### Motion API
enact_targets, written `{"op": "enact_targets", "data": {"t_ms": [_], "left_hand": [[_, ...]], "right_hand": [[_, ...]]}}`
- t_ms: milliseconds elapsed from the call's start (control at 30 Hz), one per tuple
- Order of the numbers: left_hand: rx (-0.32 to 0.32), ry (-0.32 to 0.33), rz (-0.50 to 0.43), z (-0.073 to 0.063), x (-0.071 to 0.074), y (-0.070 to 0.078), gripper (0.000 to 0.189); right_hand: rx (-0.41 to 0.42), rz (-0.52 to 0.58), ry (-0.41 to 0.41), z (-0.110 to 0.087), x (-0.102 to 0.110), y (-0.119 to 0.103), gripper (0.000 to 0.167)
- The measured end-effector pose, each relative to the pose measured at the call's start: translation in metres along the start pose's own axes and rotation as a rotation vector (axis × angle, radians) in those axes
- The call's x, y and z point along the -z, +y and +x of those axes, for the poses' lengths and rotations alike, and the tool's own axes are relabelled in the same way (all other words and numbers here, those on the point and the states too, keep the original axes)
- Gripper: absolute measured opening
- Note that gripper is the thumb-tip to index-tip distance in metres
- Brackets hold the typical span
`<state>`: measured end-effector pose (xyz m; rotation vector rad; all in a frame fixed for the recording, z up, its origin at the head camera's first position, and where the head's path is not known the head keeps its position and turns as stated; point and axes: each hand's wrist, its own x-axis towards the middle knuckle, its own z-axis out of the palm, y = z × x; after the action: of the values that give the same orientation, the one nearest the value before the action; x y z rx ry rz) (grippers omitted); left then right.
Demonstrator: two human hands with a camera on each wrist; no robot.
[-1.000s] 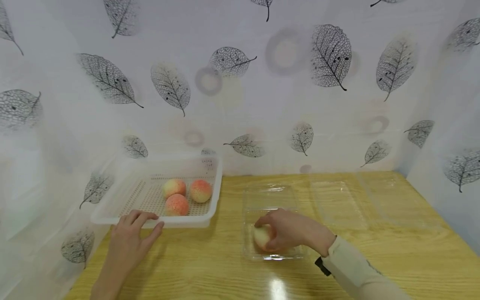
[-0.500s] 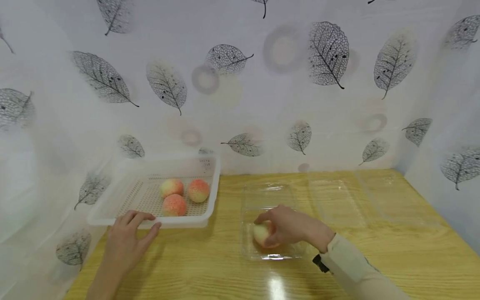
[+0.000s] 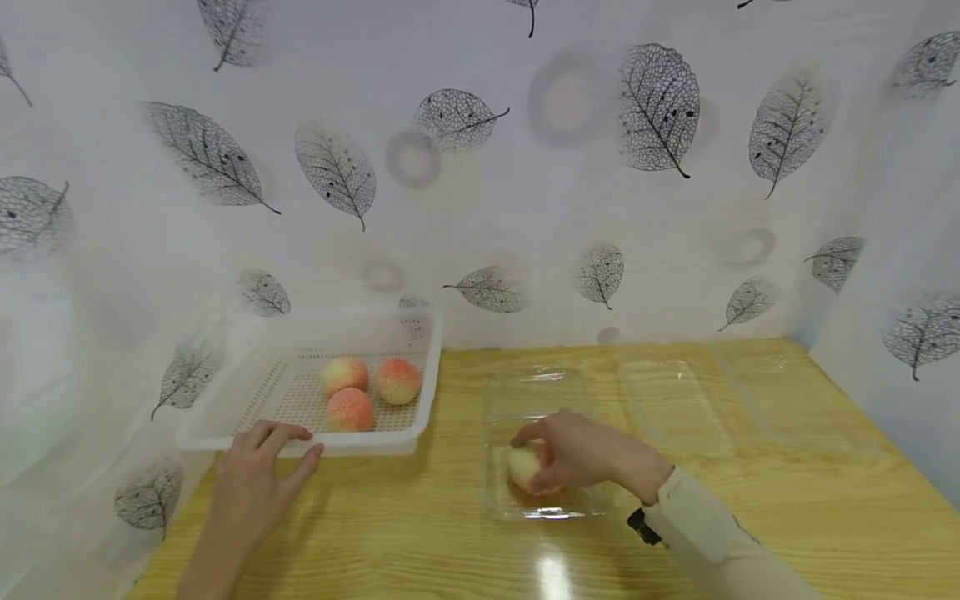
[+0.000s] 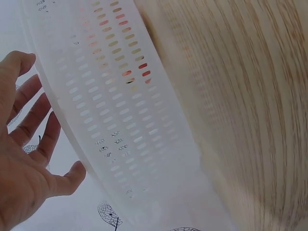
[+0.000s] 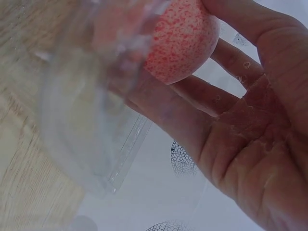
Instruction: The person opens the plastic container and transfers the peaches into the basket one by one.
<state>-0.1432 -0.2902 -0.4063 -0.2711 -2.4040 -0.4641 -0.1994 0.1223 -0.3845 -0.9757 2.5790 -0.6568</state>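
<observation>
My right hand (image 3: pixel 581 450) grips a yellow and pink peach (image 3: pixel 525 468), with thumb and fingers around its sides. The peach is low inside a clear plastic clamshell box (image 3: pixel 498 507) with its lid folded back. In the right wrist view, the peach's speckled red side (image 5: pixel 180 45) shows between the fingers, partly behind the blurred clear wall. My left hand (image 3: pixel 251 483) rests its fingertips on the near rim of a white plastic basket (image 3: pixel 367 446), fingers spread and loosely bent. Inside the basket sit three peaches: one at back (image 3: pixel 345 375), one at right (image 3: pixel 399 382), one in front (image 3: pixel 350 410).
Two more clear plastic boxes, one nearer (image 3: pixel 675 408) and one farther right (image 3: pixel 795 400), lie on the wooden table (image 3: pixel 420 533). A leaf-print curtain (image 3: pixel 510 208) hangs behind the table and along both sides.
Almost nothing moves. The view shifts slightly, while my right hand stays on the peach in the box and my left hand stays at the basket rim.
</observation>
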Motion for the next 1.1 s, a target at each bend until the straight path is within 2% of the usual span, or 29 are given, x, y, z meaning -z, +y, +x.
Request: {"op": "enact_targets", "data": {"t_ms": [267,500,767,1100], "left_hand": [[0.008,0.001,0.009,0.0,-0.001,-0.002,0.022],[0.012,0.008,0.01,0.001,-0.002,-0.001,0.021],[0.03,0.002,0.02,0.0,-0.001,-0.001,0.021],[0.02,0.003,0.015,-0.002,-0.001,-0.001,0.021]], "right_hand": [[0.011,-0.013,0.011,0.0,0.0,0.0,0.054],[-0.02,-0.007,0.017,-0.001,-0.002,-0.002,0.055],[-0.034,-0.06,0.034,0.003,-0.006,-0.009,0.055],[0.043,-0.12,0.057,0.003,-0.012,-0.006,0.051]]}}
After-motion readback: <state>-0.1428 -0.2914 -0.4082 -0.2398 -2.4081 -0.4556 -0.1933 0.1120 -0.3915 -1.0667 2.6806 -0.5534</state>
